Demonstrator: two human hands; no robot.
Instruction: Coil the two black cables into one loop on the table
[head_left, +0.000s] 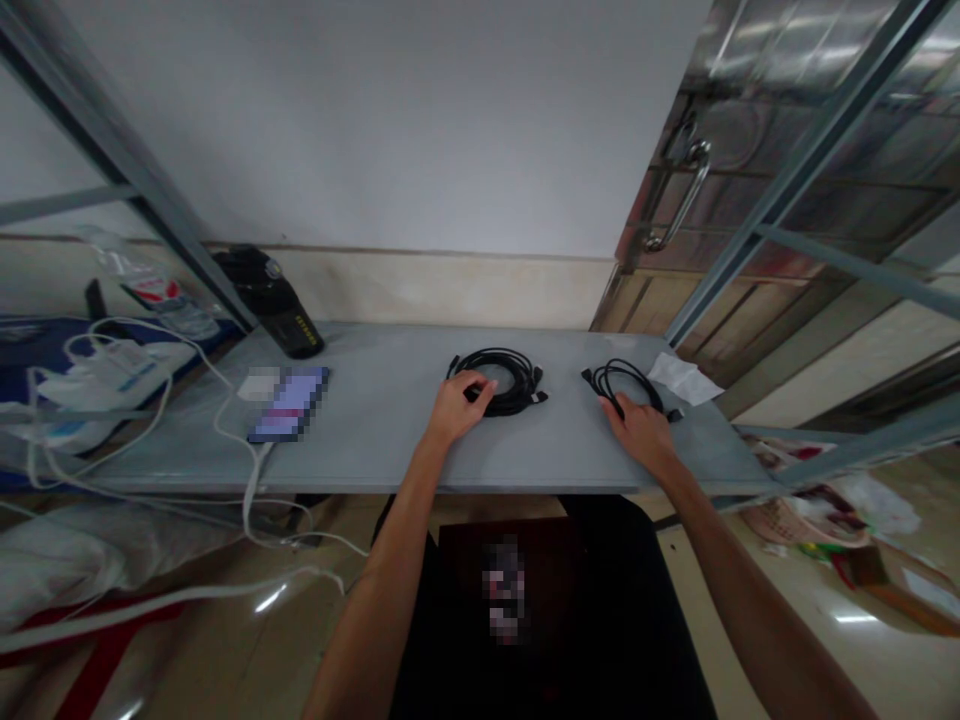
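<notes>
On the grey tabletop lies a larger coil of black cable (517, 404), its plugs at the right side. My left hand (459, 404) is at that coil's left edge, thumb and fingers closed on the cable. Farther right rests a smaller coil of black cable (626, 368), with connectors at both sides. My right hand (639, 430) touches its lower left part, fingers closed around the cable there. A crumpled white paper (686, 379) is just to the right of the smaller coil.
A phone (291, 404) with a white cable lies on the table (375, 440) at the left. Behind it a black bottle (277, 305) stands near the wall. White cords, a power strip and a plastic bottle (161, 290) are farther left. Metal posts rise at both table ends.
</notes>
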